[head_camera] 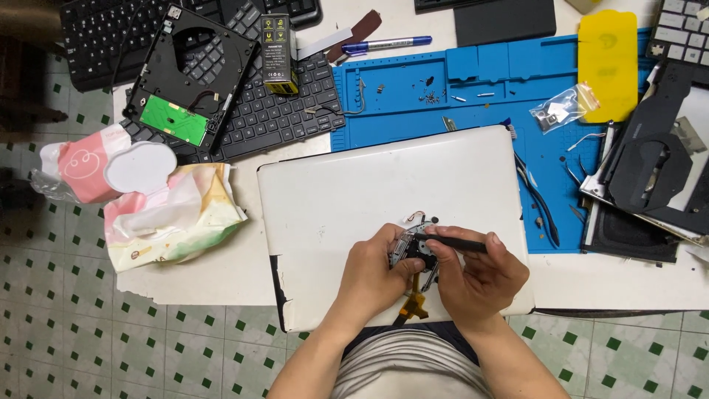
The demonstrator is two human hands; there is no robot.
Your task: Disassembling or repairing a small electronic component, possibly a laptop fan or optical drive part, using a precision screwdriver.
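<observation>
1. Left hand pinches small metal mechanism against white laptop lid — steadied for tool work.
2. Right hand clamps black tool pen-style — tip at mechanism.
3. Orange flex cable trails toward the body, clear of the tool.

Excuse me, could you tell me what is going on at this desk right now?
A person is working on a small metal mechanism over a white laptop lid. The left hand steadies it, and the right hand holds a black tool with its tip on it. An orange ribbon cable hangs from the part. Screws lie on the blue mat, with keyboards and an opened drive case behind.
</observation>
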